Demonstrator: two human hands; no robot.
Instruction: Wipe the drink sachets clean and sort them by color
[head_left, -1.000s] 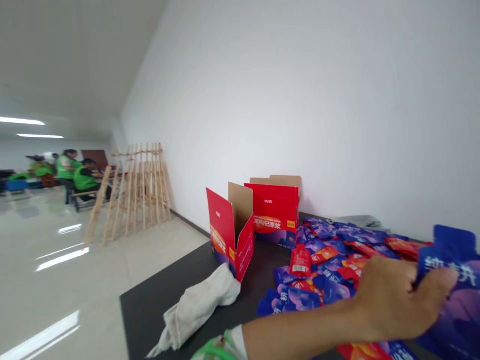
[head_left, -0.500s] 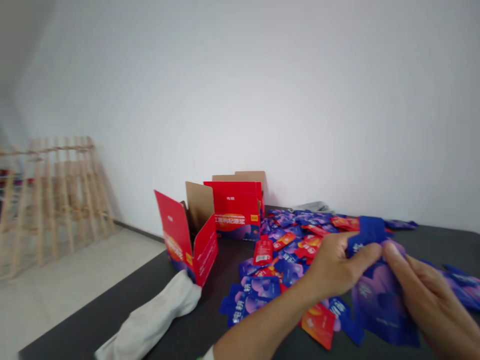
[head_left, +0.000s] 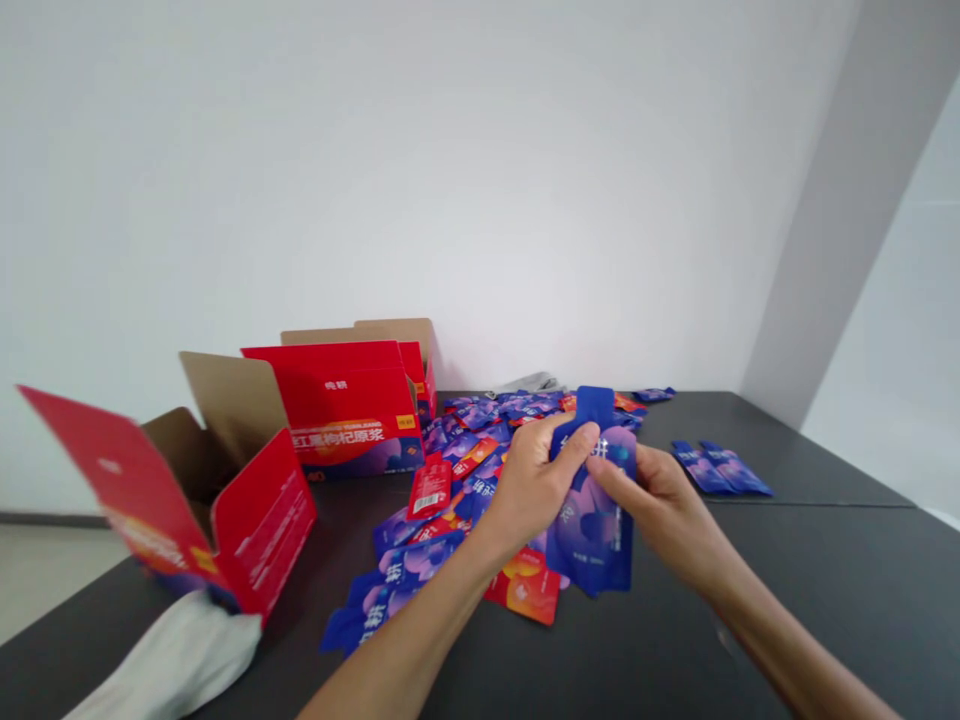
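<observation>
Upright in front of me, over the near part of the table, is a blue-purple spouted-shape pouch [head_left: 592, 530]; its doubled lower edge suggests a second one behind it. My left hand [head_left: 536, 475] is closed on its upper left side, thumb across the front. On the right edge my right hand [head_left: 667, 495] pinches it, the two thumbs almost meeting. Behind and left of my hands lies a heap of blue and red pouches [head_left: 480, 485]. An orange-red pouch [head_left: 529, 590] lies below my left wrist, partly hidden by it.
An open red carton [head_left: 262, 525] stands at the left, with another red carton [head_left: 345, 400] behind it. White cloth [head_left: 176, 655] lies at the near left. Two blue pouches [head_left: 716, 468] lie side by side at the right of the black table [head_left: 795, 590]. A white wall [head_left: 525, 200] rises behind.
The view has swung to the right, so the cartons and heap appear further left. Both hands keep hold of the blue-purple pouch, now hanging straighter and nearer the view's middle.
</observation>
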